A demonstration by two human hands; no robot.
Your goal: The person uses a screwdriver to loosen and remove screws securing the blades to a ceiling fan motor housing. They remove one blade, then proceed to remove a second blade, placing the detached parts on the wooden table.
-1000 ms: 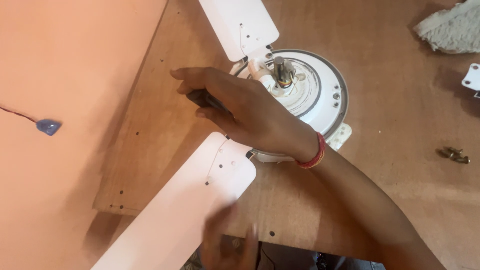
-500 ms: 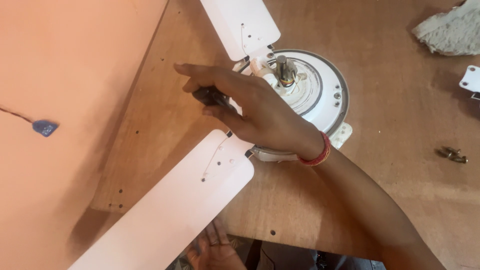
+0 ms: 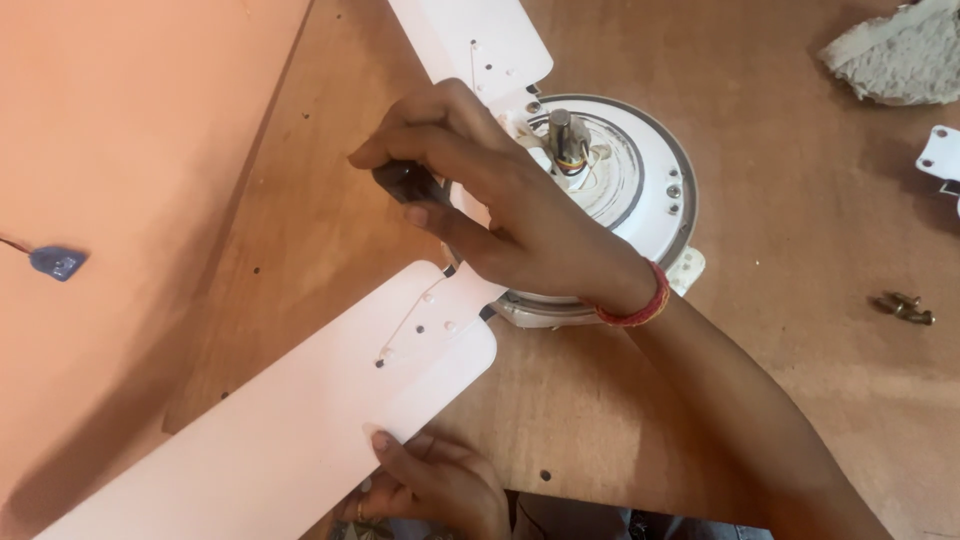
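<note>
At the centre of the frame the right hand (image 3: 510, 215) is closed around a dark tool handle (image 3: 405, 182), just left of the white fan motor (image 3: 640, 200) on the wooden board (image 3: 780, 150). At the lower edge the left hand (image 3: 435, 485) presses its fingertips on the lower blade (image 3: 300, 430), without gripping it. To do this well, I judge the blade should be pinned flat and steady so its holes stay lined up, with the tool kept square to the screw; spare screws (image 3: 905, 308) lie at the right.

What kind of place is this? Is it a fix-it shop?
Probably a workshop or repair bench. A white ceiling fan motor with blades lies on a scuffed wooden board, loose brass screws sit nearby, and the right hand grips a dark tool.
</note>
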